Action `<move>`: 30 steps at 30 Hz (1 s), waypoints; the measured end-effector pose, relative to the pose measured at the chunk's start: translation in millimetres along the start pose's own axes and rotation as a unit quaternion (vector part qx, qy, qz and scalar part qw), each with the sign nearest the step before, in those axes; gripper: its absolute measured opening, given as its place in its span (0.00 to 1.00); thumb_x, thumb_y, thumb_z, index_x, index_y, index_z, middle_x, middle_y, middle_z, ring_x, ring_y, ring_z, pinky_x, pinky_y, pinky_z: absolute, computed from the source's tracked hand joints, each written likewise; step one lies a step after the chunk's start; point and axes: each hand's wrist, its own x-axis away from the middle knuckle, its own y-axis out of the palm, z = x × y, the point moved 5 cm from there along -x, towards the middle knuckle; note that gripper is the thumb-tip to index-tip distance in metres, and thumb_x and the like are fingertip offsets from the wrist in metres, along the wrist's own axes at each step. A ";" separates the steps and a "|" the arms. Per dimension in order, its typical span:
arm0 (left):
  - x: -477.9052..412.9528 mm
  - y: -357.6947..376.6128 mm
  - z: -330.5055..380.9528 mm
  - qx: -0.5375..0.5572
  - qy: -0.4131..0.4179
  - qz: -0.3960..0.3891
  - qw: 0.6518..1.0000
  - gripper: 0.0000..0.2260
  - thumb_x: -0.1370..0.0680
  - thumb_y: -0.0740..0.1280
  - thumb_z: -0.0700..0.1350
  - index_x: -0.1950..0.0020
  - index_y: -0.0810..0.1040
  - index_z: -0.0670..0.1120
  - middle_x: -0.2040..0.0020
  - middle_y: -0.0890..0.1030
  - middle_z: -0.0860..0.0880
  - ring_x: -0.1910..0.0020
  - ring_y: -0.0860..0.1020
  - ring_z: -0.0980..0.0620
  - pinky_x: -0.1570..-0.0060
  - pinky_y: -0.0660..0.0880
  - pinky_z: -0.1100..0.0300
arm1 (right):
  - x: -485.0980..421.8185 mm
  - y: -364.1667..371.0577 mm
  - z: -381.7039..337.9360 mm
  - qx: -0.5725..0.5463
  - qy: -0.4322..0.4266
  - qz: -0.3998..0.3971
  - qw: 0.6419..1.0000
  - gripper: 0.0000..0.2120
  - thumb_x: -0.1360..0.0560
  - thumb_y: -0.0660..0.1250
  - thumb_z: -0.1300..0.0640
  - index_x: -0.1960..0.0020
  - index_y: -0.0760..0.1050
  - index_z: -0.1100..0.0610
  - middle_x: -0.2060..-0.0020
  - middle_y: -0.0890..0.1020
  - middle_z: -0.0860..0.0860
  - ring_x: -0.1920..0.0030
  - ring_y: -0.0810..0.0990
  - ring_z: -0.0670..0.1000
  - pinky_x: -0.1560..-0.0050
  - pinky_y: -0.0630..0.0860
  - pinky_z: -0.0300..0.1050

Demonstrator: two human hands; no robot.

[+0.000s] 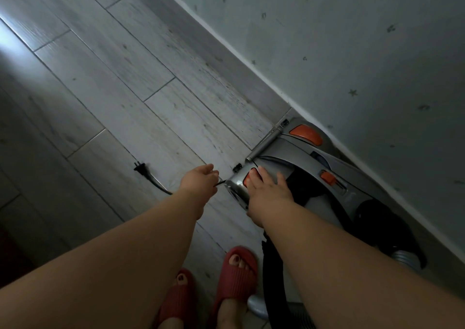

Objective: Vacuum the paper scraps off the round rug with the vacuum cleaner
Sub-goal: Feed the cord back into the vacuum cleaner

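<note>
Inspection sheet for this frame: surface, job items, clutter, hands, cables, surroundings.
Surface: grey plank floor; no rug in view.
Job's things: vacuum cleaner on the floor against the wall; paper scraps not seen.
Clutter: nothing seen.
Grippers: left hand pinches the power cord at the vacuum; right hand lies flat on it, fingertips on an orange button.
Cables: power cord's plug lies loose on the floor.
Surroundings: wall with star marks; red slippers.

Grey vacuum cleaner (297, 157) with orange buttons, red slippers (236, 276), grey wood-grain floor (113, 77)
</note>
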 end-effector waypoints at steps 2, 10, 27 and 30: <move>-1.2 4.2 -5.3 -0.009 -0.005 -0.004 1.000 0.20 0.20 0.62 0.36 0.29 0.68 0.42 0.34 0.76 0.46 0.38 0.76 0.50 0.42 0.74 0.62 | 0.4 1.2 0.4 -0.001 -0.004 -0.001 1.000 0.35 0.17 0.55 0.50 0.19 0.39 0.57 0.20 0.37 0.53 0.21 0.34 0.54 0.24 0.39 0.64; -0.9 6.2 -12.9 -0.020 -0.014 -0.002 1.000 0.20 0.21 0.62 0.35 0.29 0.69 0.43 0.35 0.76 0.47 0.38 0.75 0.50 0.42 0.74 0.61 | -4.5 0.0 -0.5 -0.009 -0.005 -0.022 1.000 0.34 0.17 0.54 0.55 0.19 0.38 0.54 0.20 0.35 0.53 0.21 0.34 0.55 0.24 0.39 0.66; -22.7 3.2 -27.2 -0.008 -0.047 0.010 0.999 0.17 0.21 0.64 0.39 0.31 0.72 0.44 0.38 0.77 0.44 0.44 0.76 0.50 0.40 0.75 0.57 | -27.7 -26.8 -15.8 -0.002 -0.067 0.108 0.992 0.30 0.17 0.49 0.56 0.18 0.42 0.54 0.19 0.40 0.51 0.21 0.34 0.55 0.26 0.34 0.65; -31.7 2.5 -28.9 -0.008 -0.054 0.016 0.998 0.18 0.21 0.64 0.40 0.31 0.71 0.44 0.39 0.77 0.44 0.44 0.77 0.50 0.40 0.75 0.56 | -42.3 -28.2 -21.0 0.012 -0.071 0.099 0.992 0.29 0.15 0.49 0.53 0.18 0.40 0.54 0.19 0.39 0.51 0.21 0.33 0.55 0.26 0.34 0.65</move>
